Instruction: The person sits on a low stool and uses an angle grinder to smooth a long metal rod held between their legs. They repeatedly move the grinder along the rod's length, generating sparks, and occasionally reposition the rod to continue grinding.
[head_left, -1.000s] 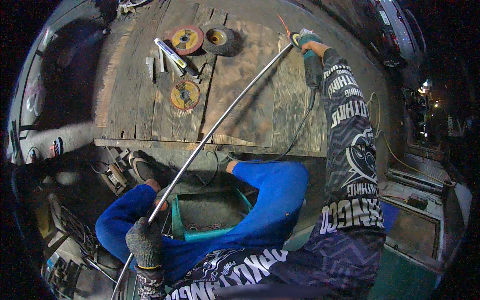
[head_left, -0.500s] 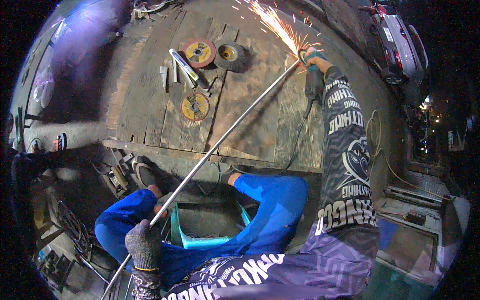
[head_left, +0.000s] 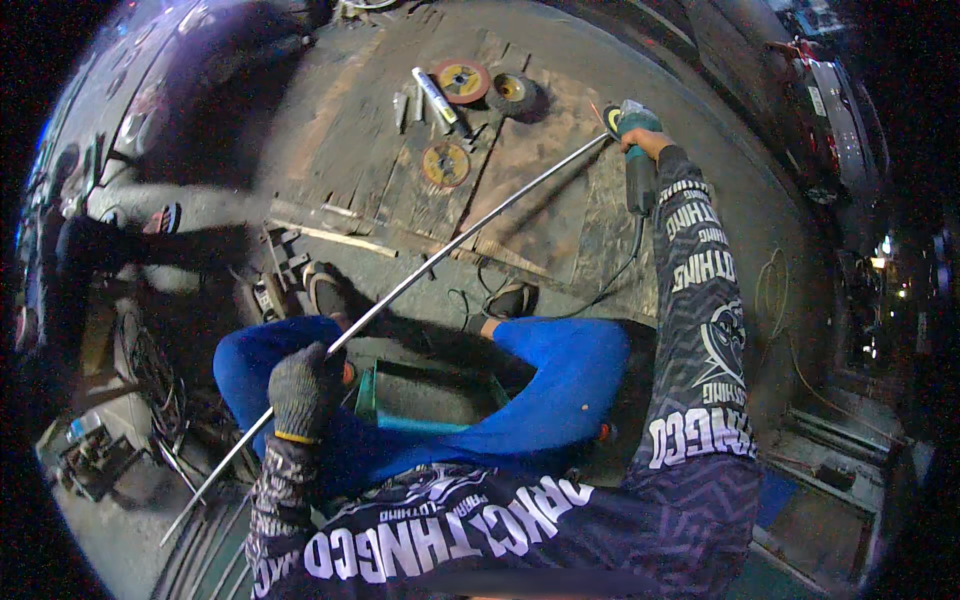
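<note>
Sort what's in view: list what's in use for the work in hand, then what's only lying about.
In use:
left hand gripping the metal rod
right hand on the angle grinder
wooden board under the rod

Lying about:
three grinding discs
metal tube
green stool

Three grinding discs (head_left: 461, 80) and a metal tube (head_left: 434, 95) lie on the wooden board (head_left: 340, 130).

One metal rod (head_left: 470, 228), one angle grinder (head_left: 634, 150). Three grinding discs (head_left: 461, 80) on the wooden boards (head_left: 540, 200). Two gloved or bare hands, two sandalled feet (head_left: 512, 300)
</note>
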